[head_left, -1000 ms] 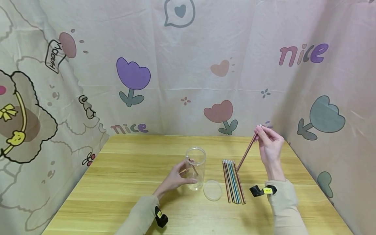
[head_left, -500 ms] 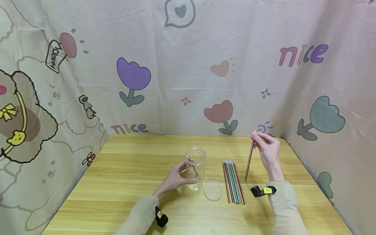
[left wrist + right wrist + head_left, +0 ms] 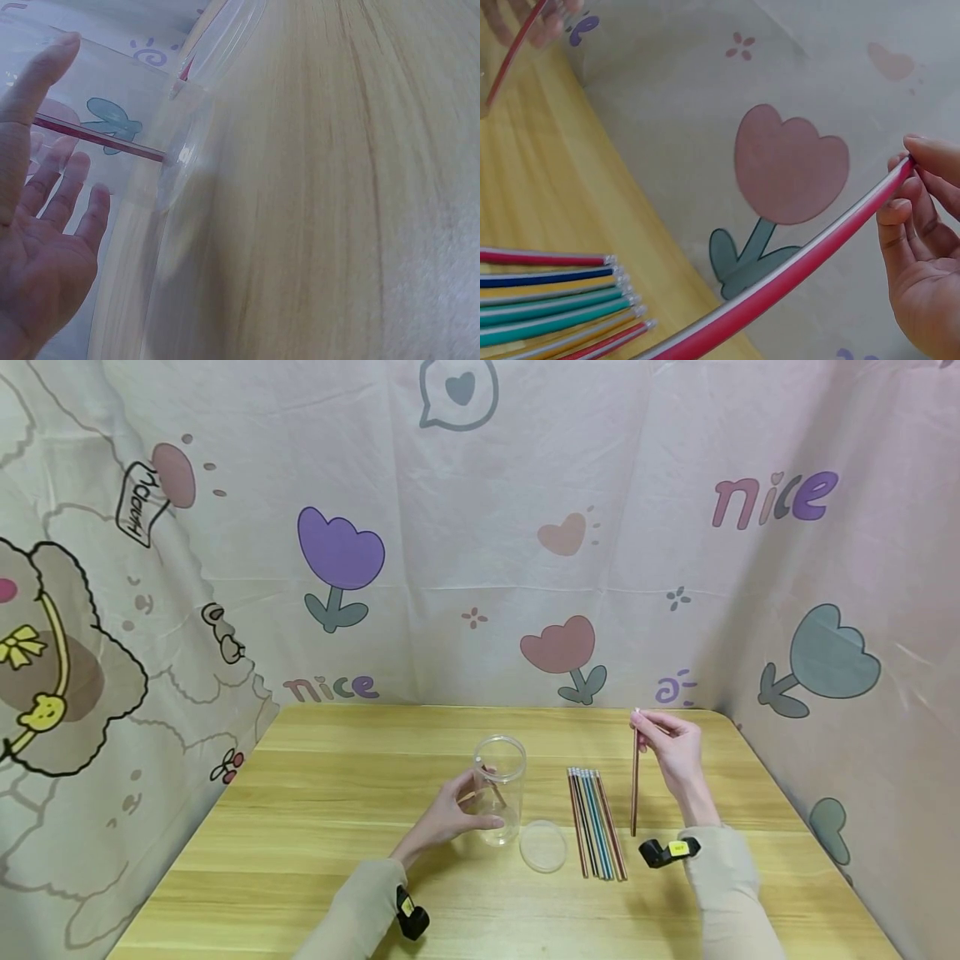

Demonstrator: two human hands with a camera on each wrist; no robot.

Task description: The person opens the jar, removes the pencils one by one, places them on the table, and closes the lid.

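My left hand holds a clear plastic jar upright on the table, thumb on one side and fingers on the other. Inside the open jar leans one red pencil. My right hand pinches another red pencil by its top end between thumb and fingers. That pencil hangs almost vertical, right of the row; whether its lower tip touches the table I cannot tell. Between the two hands lies a row of several pencils in red, blue, yellow and green, their white-tipped ends pointing away from me.
A round clear lid lies flat between the jar and the pencil row. Wood-grain table surrounds everything, backed by a printed cloth. Each sleeve carries a black wrist camera.
My right hand has come left and lower, and its pencil has swung from slanted to nearly vertical, its lower end away from the row. The left hand and jar stay put.
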